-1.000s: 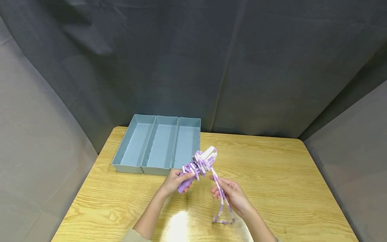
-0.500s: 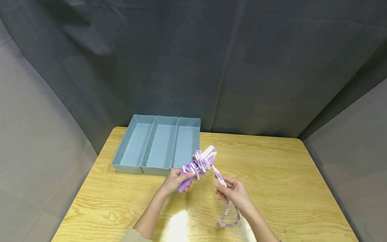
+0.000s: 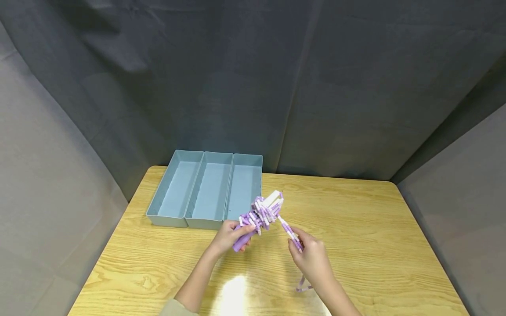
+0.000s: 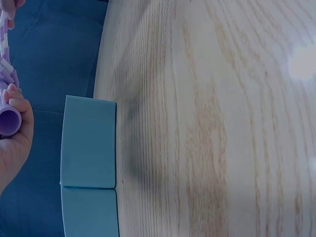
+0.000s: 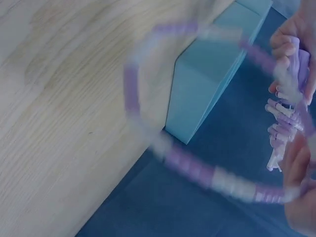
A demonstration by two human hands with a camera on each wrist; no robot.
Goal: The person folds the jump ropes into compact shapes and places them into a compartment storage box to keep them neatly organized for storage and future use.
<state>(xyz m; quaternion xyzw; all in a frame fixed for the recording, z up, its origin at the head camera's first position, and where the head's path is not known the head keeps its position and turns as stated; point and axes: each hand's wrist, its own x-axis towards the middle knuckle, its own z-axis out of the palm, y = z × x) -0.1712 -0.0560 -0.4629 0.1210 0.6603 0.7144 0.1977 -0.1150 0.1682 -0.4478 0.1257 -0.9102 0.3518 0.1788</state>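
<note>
A jump rope [image 3: 264, 213] of purple and white beads is wound in a bundle around its purple handles [image 3: 242, 241]. My left hand [image 3: 228, 236] grips the handles, thumb on top near the coils. In the left wrist view the round hollow end of one handle [image 4: 10, 121] shows beside my curled fingers [image 4: 22, 106]. A doubled length of the beaded rope runs from the bundle to my right hand [image 3: 312, 256], which pinches it between thumb and fingers. Below the right hand hangs a loop [image 5: 190, 165] of the rope, blurred in the right wrist view and mostly hidden from the head view.
Three long blue-grey bins [image 3: 209, 186] stand side by side at the table's back left, just behind the left hand. The wooden table [image 3: 356, 228] has a bright glare near its front. Dark grey cloth [image 3: 245, 79] hangs behind it.
My right hand has slid down along the doubled rope, toward me and to the right, and now pinches it lower. Less of the loop shows below it. The left hand has stayed still.
</note>
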